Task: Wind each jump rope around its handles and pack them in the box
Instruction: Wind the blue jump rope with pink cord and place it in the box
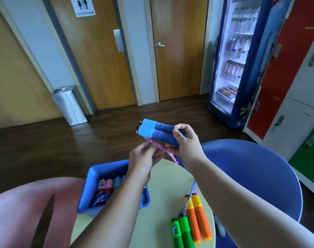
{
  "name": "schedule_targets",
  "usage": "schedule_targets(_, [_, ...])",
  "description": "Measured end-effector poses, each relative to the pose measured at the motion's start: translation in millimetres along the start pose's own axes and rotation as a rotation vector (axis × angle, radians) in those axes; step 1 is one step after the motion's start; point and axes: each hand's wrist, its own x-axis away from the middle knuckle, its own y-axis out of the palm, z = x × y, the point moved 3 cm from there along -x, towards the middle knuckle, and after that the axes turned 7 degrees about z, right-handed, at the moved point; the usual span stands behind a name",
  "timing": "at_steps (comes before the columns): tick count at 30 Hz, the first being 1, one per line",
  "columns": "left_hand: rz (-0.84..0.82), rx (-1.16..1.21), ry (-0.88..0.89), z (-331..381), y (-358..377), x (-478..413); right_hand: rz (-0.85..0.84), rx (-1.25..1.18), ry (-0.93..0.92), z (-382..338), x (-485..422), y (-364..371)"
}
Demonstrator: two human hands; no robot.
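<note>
Two blue handles (156, 130) gripped in right hand (185, 144) above round pale table (167, 176), left hand (143, 158) pinching their pink rope (163, 151), blue box (91, 183) at table's left edge, orange handles (199, 217) and green handles (182, 231) near its right edge, wood floor (45, 140), restroom door (91, 59), drinks fridge (236, 59)

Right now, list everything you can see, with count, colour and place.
blue handles: two, blue, held up side by side
rope: one, pink, hanging from them
box: one, blue, left, holding wound ropes
orange handles: two, orange, near right
green handles: two, green, left of the orange
table: one, pale yellow, under box and handles
chair: one, blue, right of table
drinks fridge: one, blue, far right
left grip: one, pinching rope
right grip: one, round blue handles
</note>
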Motion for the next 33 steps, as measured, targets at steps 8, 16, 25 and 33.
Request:
schedule_targets(8, [0.12, 0.269, -0.133, 11.6, -26.8, -22.5, -0.147, 0.238, -0.164, 22.3, -28.4, 35.8])
schedule_targets(16, [0.212, 0.189, -0.12, 22.1, -56.0, -47.9, -0.194, 0.146, -0.032, 51.1, -37.3, 63.4])
schedule_targets(25, [-0.231, -0.093, -0.244, -14.7, -7.0, -38.1, -0.11, 0.025, 0.088, 38.7, -57.0, 56.5])
schedule_targets(33, [-0.338, -0.573, 0.062, -15.6, -7.0, -48.9, -0.013, 0.016, 0.064, 6.0, -89.6, 14.2])
